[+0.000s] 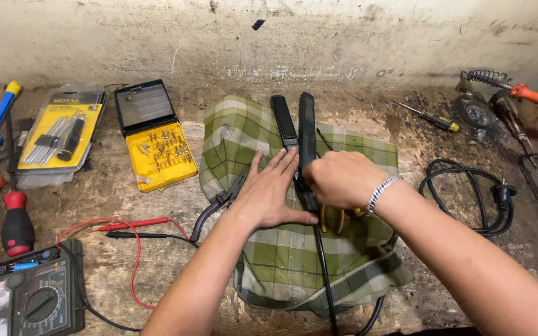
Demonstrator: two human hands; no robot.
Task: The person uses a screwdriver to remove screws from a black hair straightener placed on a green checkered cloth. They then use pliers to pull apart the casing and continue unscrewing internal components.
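Note:
A black hair straightener (305,134) with two long arms lies on a green checked cloth (294,261) in the middle of the bench. My left hand (271,193) rests flat on the cloth, fingers spread, pressing against the straightener's hinge end. My right hand (340,179) is closed around that same hinge end, next to yellow-handled pliers (331,219) lying partly under it. The straightener's black cord (326,280) runs down toward me. Whether the right hand holds a small tool is hidden.
An open yellow bit case (157,152) and a packaged tool set (60,134) lie at the left, with screwdrivers (15,224) and a multimeter (29,298) with red and black probes (135,227). A coiled black cable (468,196), a small screwdriver (434,118) and a soldering iron (530,94) lie right.

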